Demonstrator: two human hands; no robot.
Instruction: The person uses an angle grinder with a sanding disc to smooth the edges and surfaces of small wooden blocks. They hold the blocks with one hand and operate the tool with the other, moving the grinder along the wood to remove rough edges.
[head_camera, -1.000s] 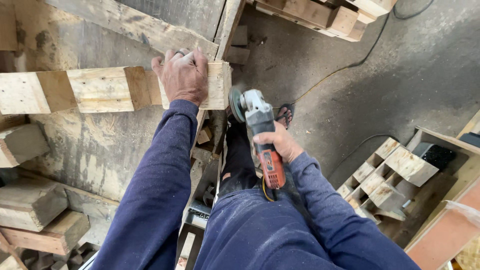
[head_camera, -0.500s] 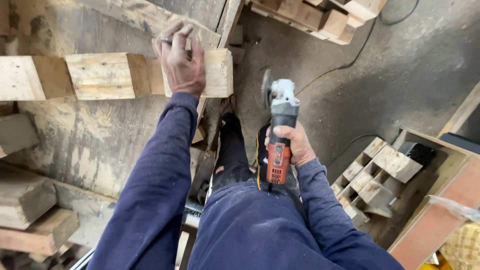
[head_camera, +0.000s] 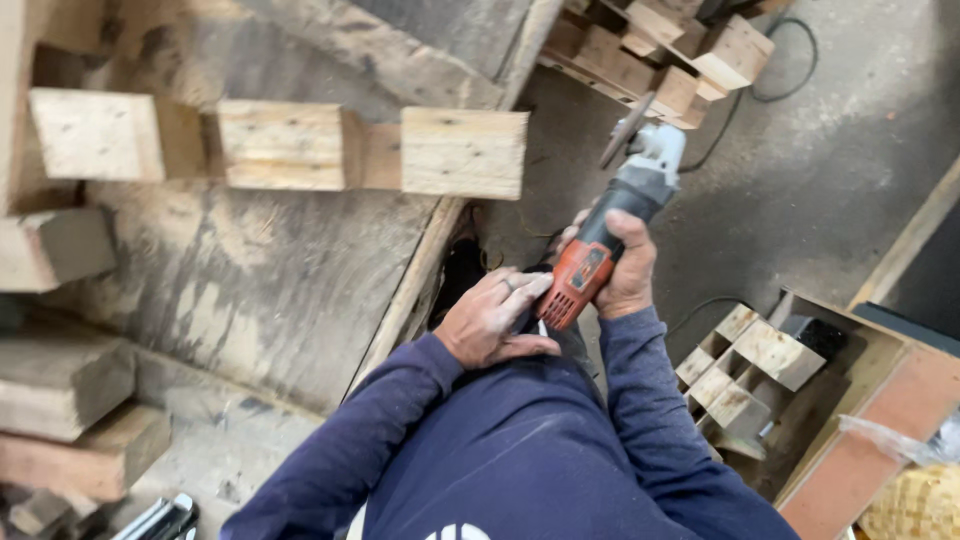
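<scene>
A: Item, left: pallet stringer (head_camera: 290, 148), three pale blocks, on the worn counter (head_camera: 270, 280). Left hand (head_camera: 492, 322): fingers loosely curled, resting at the tail of the angle grinder (head_camera: 610, 235).
B: Right hand (head_camera: 622, 265): clenched round the grinder's orange body; disc (head_camera: 628, 130) raised, clear of wood.
A: Handling: best kept two-handed, disc angled away from cord (head_camera: 770, 85).
B: Edges: counter lip just left of hands. Open concrete floor (head_camera: 830, 190) right; wooden crate (head_camera: 850, 400) near elbow.
</scene>
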